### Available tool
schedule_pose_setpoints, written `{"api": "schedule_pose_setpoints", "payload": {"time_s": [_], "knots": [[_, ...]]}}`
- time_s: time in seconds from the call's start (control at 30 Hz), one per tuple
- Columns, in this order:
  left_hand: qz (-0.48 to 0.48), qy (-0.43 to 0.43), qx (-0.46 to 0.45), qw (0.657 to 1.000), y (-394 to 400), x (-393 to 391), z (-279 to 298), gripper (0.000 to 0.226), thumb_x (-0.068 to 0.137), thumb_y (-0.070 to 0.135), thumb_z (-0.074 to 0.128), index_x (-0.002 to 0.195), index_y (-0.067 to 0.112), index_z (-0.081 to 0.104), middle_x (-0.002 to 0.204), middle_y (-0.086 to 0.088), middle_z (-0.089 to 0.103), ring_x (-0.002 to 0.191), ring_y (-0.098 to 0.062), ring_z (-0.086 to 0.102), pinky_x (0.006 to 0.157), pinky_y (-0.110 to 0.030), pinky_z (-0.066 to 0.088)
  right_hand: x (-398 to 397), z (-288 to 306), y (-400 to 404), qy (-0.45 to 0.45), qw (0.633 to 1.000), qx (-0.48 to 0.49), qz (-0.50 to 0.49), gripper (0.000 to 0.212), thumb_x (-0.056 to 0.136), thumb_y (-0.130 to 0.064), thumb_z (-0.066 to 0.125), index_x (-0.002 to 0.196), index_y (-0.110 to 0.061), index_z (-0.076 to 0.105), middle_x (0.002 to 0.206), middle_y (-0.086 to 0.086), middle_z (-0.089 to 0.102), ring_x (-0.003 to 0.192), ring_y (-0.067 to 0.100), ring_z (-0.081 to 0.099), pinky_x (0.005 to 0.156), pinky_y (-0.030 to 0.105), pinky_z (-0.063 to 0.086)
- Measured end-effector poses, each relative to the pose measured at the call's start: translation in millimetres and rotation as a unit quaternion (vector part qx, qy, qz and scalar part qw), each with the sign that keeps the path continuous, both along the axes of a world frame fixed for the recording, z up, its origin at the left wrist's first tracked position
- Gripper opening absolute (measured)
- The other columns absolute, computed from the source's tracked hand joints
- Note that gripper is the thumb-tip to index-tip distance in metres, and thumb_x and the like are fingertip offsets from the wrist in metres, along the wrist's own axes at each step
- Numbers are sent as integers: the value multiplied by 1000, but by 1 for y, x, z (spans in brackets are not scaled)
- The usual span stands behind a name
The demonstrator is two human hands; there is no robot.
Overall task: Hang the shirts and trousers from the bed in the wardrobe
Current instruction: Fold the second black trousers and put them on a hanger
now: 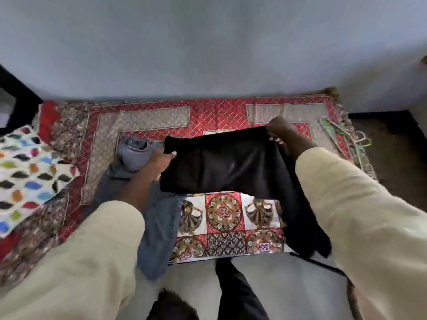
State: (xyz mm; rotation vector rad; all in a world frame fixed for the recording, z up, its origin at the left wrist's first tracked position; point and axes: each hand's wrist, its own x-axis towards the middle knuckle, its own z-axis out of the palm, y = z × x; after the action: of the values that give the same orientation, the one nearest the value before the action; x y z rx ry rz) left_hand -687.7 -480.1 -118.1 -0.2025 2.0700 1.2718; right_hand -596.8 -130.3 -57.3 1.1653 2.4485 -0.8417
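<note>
Bed (147,116): under both hands, patterned cover, against the wall.
Black trousers (221,162): stretched between the hands, long axis left to right, one end trailing down off the bed edge below the right arm.
Jeans (136,155): under the left hand, running back along the left arm.
Hangers (342,137): just beyond the right hand, so the right is nearer.
Left hand (159,161): pinches the trousers' left edge.
Right hand (279,130): grips the far right corner; fingers partly hidden.
Unclear: wardrobe not in view; blur hides fabric detail.

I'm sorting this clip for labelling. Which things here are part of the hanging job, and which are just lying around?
Part of the job:
black garment, gripped by left hand and right hand
grey-blue trousers
hangers

Lying about:
colourful patterned cloth
red bedspread
</note>
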Motion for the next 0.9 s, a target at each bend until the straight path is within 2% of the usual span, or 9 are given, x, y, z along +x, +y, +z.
{"api": "schedule_pose_setpoints", "payload": {"time_s": [0.07,0.13,0.27,0.4,0.53,0.63,0.73,0.8,0.9], "knots": [[25,43,-81,995,-9,0,-39,41,101,20,54,135,-2,51,127,-21,58,117,-28,60,83,-29,44,-14,-73,-22,-64,997,-33,22,25,85,-1,43,66,-6,58,76,17,71,42,15,61,37,20,42],[48,77,-138,986,-15,-10,-79,41,102,18,52,137,-3,49,132,-22,55,127,-34,49,90,-32,37,-38,-149,-33,-56,996,-63,-5,23,80,-10,42,77,-1,63,73,17,69,62,25,71,55,30,56],[16,130,-218,967,-32,-41,-159,52,102,22,51,149,6,36,150,-19,41,137,-36,38,108,-34,28,-63,-229,-56,-53,998,-30,-1,35,86,-11,48,112,6,65,113,26,65,109,39,63,90,42,51],[2,153,-244,957,-43,-77,-212,41,101,31,50,133,5,43,128,-25,56,117,-44,52,91,-46,42,-97,-269,-62,-28,999,-17,-31,44,88,-8,45,130,1,53,123,22,62,117,40,57,95,45,49],[-21,185,-275,943,-64,-110,-261,36,102,30,47,126,3,41,115,-30,61,106,-48,57,79,-50,43,-129,-316,-85,42,991,-100,-74,42,94,-18,47,132,-4,39,125,16,58,116,35,56,91,42,48],[-57,201,-321,924,-76,-120,-296,36,102,26,45,130,3,38,115,-30,62,105,-48,59,78,-49,43,-125,-355,-123,69,995,-77,6,55,91,-16,57,138,-5,31,133,17,50,124,36,47,102,47,42],[-83,286,-420,858,-76,-119,-321,40,93,15,53,131,6,42,121,-24,56,109,-44,56,91,-49,43,-105,-392,-160,-18,989,12,149,52,89,-24,61,137,-11,42,141,18,37,131,39,33,107,50,33],[-92,383,-453,800,-63,-109,-330,41,82,8,54,122,11,49,120,-19,54,106,-38,55,89,-45,38,-94,-409,-176,-82,978,10,194,64,92,-28,60,148,-15,33,154,17,24,141,38,21,113,50,26],[-242,522,-316,754,-28,-79,-333,30,83,13,56,113,17,59,112,-12,58,99,-31,52,82,-42,37,-86,-418,-185,-97,971,11,219,74,95,-31,55,156,-17,16,163,15,6,149,34,5,119,48,12]]}}
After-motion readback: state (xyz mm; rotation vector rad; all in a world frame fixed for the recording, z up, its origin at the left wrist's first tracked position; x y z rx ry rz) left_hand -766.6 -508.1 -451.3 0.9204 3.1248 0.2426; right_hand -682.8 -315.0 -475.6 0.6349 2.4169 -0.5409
